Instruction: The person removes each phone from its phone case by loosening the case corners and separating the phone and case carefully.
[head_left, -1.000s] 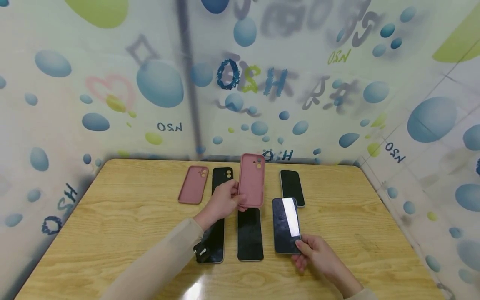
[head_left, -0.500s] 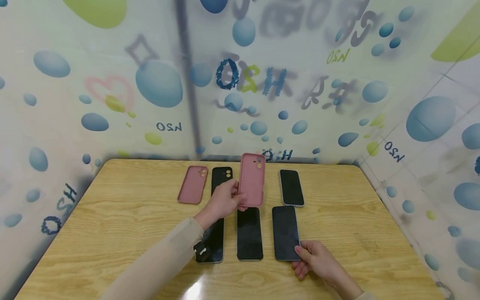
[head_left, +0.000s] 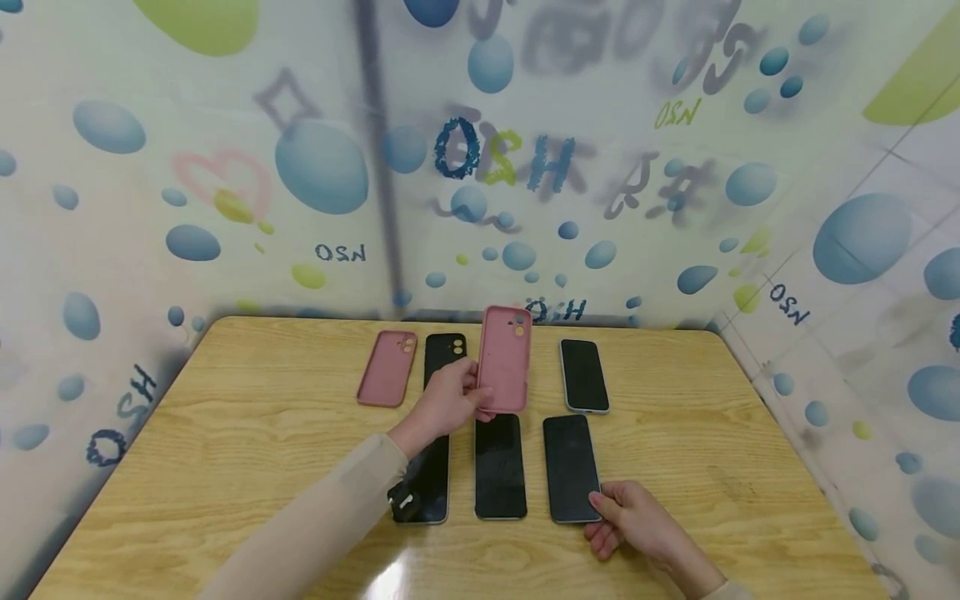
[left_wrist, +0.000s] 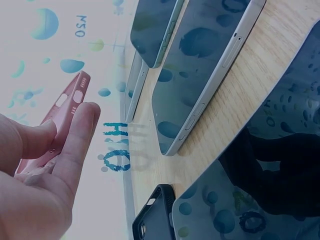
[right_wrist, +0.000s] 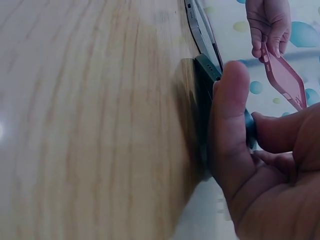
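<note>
Slim matte pink rectangular phone case (head_left: 504, 358) in the left hand (head_left: 447, 398), dark glossy rectangular phone (head_left: 570, 467) in the right hand (head_left: 633, 512)

The pink case has rounded corners, a raised rim and 2 round openings near its upper right corner; small slots pierce its end in the left wrist view. The left hand pinches its lower left part, thumb against fingers, so that most of it stands tilted up beyond the fingertips, raised off the pale wood-grain table (head_left: 225, 467).

The right hand holds the phone's near right corner between thumb and fingers; the rest reaches forward and left of that hand. Its screen is dark, its edge teal in the right wrist view. Whether it touches the table cannot be told.

Between the 2 hands lies a black rectangular phone with a pale edge (head_left: 500, 471), just beside the held phone.
</note>
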